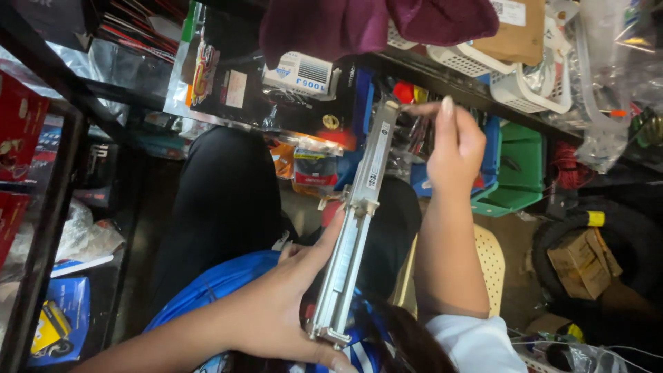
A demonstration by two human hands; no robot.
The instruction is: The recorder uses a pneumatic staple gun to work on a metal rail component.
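Silvery, ribbed long flat metal rail (358,214) sits slanted over the lap; left hand (276,311) cups its lower end, fingers curled, while right hand (452,148) pinches something thin at its top end.

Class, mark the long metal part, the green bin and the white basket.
long metal part (359,207), head view, middle of its body
green bin (523,162), head view, its front wall
white basket (514,90), head view, its slotted side
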